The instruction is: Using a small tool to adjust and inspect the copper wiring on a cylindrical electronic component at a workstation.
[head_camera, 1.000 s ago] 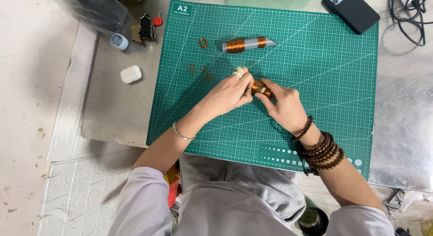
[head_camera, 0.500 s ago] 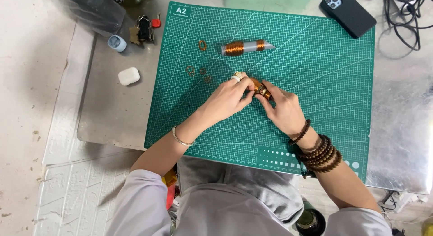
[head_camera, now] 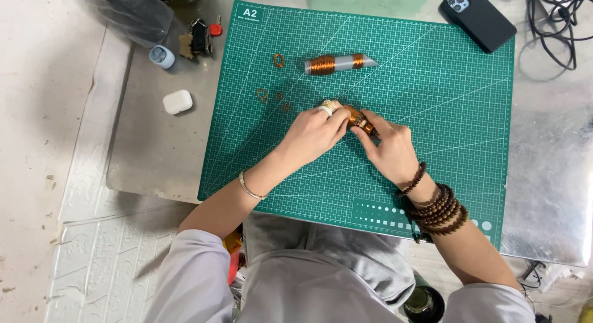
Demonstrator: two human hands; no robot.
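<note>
A: Copper wire coil (head_camera: 357, 118)?
B: Small, orange-brown, shiny, over the green cutting mat (head_camera: 432, 113) centre. Left hand (head_camera: 315, 133) and right hand (head_camera: 389, 151) both pinch it, fingers curled closed.

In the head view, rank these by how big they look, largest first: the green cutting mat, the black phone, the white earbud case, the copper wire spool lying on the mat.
1. Green cutting mat
2. Black phone
3. Copper wire spool
4. White earbud case

All lie on the same tabletop, so nearness hardly skews this.
</note>
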